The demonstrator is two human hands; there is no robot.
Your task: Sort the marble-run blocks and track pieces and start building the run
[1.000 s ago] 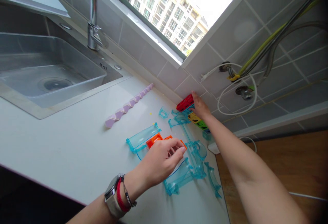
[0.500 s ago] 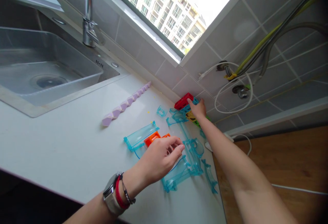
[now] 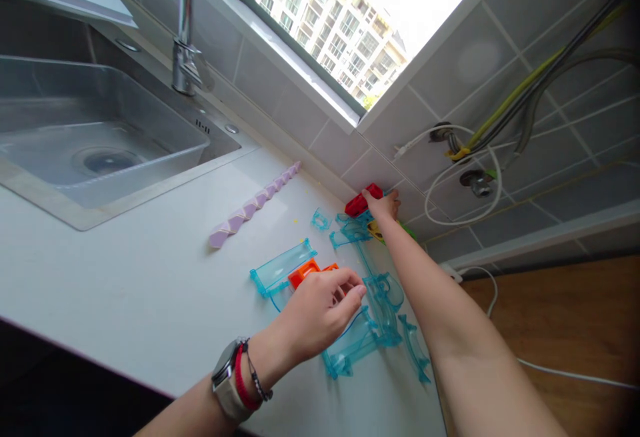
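Observation:
At the counter's far corner, my right hand (image 3: 384, 205) has its fingers round a red plastic block (image 3: 363, 201). Blue, yellow (image 3: 375, 231) and green pieces lie under and beside that hand. My left hand (image 3: 330, 303), with a watch and bracelets at the wrist, hovers over the middle of the pieces. Its fingers are curled and nothing shows between thumb and fingertips. Partly behind it is an orange piece (image 3: 303, 273). Clear blue track-like parts surround it: a flat one (image 3: 283, 267) to the left, others (image 3: 353, 350) below and a curved one (image 3: 414, 350) at the right.
A purple faceted strip (image 3: 255, 203) lies on the white counter (image 3: 150, 277). The steel sink (image 3: 50, 210) and tap (image 3: 185, 67) are at the left. Pipes and a looped white cable (image 3: 427, 187) are on the tiled wall, with a window above.
The view has shifted slightly, so everything sits a little further right. My right hand has turned somewhat on the red block. My left hand keeps nearly the same pose.

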